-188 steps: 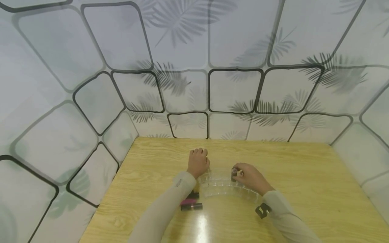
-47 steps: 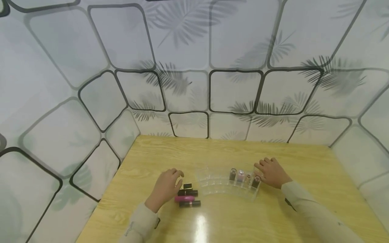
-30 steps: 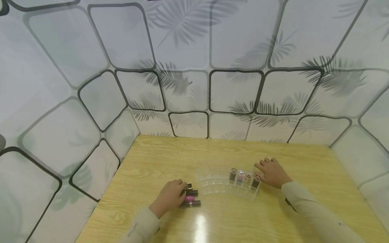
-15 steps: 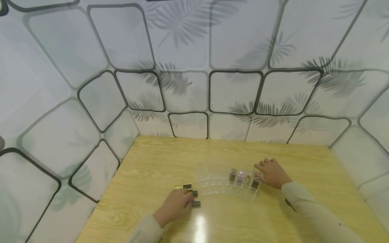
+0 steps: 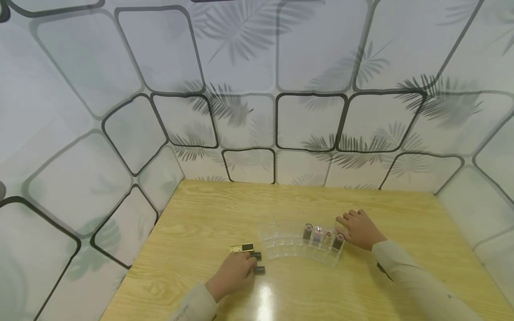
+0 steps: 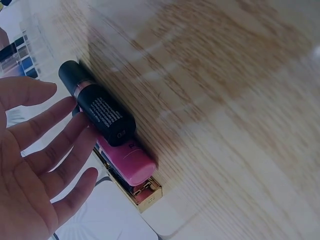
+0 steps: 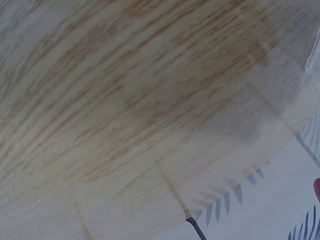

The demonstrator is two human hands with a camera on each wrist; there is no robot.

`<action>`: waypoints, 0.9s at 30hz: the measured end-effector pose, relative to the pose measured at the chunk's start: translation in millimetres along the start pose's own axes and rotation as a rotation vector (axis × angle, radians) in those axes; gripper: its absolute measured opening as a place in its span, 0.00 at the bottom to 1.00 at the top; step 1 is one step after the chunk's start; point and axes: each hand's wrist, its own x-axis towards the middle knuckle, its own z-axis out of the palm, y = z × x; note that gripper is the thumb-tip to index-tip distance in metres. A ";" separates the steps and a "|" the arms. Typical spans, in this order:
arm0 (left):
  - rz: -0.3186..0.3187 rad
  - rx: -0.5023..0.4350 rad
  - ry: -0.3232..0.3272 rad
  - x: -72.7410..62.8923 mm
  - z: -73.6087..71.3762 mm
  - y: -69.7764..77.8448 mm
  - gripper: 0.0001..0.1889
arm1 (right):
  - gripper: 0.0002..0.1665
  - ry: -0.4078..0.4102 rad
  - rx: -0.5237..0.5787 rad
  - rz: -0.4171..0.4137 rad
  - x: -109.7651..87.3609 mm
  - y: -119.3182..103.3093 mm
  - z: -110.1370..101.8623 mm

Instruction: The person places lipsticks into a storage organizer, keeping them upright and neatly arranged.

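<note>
My left hand (image 5: 233, 272) lies over a group of lipsticks on the table, its fingers fairly straight in the left wrist view. Its fingertips reach a black lipstick tube (image 6: 97, 102) and a pink tube (image 6: 127, 160); firm contact is hard to judge. A gold and black lipstick case (image 5: 242, 247) lies just beyond that hand. The pink tube is hidden in the head view. My right hand (image 5: 359, 228) is at the right end of a clear tiered lipstick organizer (image 5: 281, 240), fingers bent, fingertips and any grip hidden. Several lipsticks (image 5: 318, 234) stand upright in its right half.
The wooden table (image 5: 401, 267) meets a patterned wall covering (image 5: 309, 120) at the back and sides. Another black tube's end (image 5: 255, 256) sticks out past the left fingers, close to the organizer's left side.
My left hand has left the organizer's back left corner and moved over the lipsticks, covering the pink tube. My right hand has moved to the organizer's right end, where several lipsticks now show.
</note>
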 end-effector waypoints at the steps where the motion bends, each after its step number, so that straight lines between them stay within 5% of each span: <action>1: 0.002 0.007 -0.003 0.1 0.0 0.1 0.03 | 0.20 0.000 0.001 0.000 -0.1 0.0 0.1; 21: 0.055 0.066 -0.068 -1.8 2.8 5.7 0.07 | 0.20 0.002 0.036 0.008 -1.1 -0.1 1.7; 27: 0.044 0.077 -0.146 -2.8 6.4 7.6 0.08 | 0.19 -0.003 0.039 0.000 -1.4 -0.7 -0.5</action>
